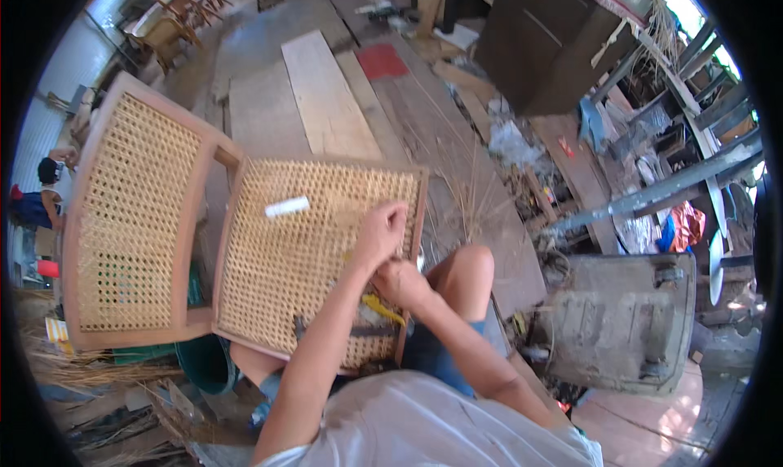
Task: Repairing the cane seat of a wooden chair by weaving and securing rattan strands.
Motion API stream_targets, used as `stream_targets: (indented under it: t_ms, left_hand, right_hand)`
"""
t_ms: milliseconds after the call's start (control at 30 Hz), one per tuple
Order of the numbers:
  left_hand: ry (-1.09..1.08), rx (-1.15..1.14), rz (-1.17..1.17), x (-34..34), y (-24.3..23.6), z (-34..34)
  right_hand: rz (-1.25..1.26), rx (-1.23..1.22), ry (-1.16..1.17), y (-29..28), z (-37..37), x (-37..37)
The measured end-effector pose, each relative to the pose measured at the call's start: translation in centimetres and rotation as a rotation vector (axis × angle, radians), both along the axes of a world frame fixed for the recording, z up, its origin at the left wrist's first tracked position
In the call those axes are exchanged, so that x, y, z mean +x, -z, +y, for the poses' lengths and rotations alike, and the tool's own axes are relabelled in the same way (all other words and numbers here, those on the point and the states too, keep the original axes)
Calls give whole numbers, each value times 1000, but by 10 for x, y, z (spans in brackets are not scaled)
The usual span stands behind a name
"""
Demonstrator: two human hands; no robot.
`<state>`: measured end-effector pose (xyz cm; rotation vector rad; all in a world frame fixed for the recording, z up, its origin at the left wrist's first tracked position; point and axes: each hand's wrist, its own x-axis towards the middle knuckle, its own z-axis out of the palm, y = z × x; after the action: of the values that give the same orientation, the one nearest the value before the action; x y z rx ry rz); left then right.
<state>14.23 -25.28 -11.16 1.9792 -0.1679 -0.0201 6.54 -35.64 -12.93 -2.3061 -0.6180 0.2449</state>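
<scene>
A wooden chair frame lies across my lap, with a woven cane seat point(269, 279) and a cane backrest point(134, 206). My left hand point(379, 234) is curled over the seat's right part, fingers closed in a pinch on something too small to make out. Just below it, near the right frame edge, my right hand point(400, 283) is closed, its grip partly hidden. A yellow tool point(379, 308) lies just under my right hand. A dark tool point(302, 327) rests lower on the cane, and a white cylindrical object point(285, 207) lies higher on it.
Loose boards point(322, 84) and cane strands cover the floor ahead. A dark cabinet point(542, 43) stands back right, a grey plastic panel point(612, 320) lies right, and clutter lines both sides. A green bucket point(204, 361) is below the chair. Another person point(49, 194) is at far left.
</scene>
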Motion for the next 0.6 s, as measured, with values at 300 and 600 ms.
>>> stream_targets:
  t_ms: [300,600]
  left_hand:
    - [1,53,-136,-13,19,-5]
    - [-14,247,-111,-24,23,-16]
  right_hand:
    - [-110,345,436,-14,-69,-25]
    - [-156,279,515,-8,-74,7]
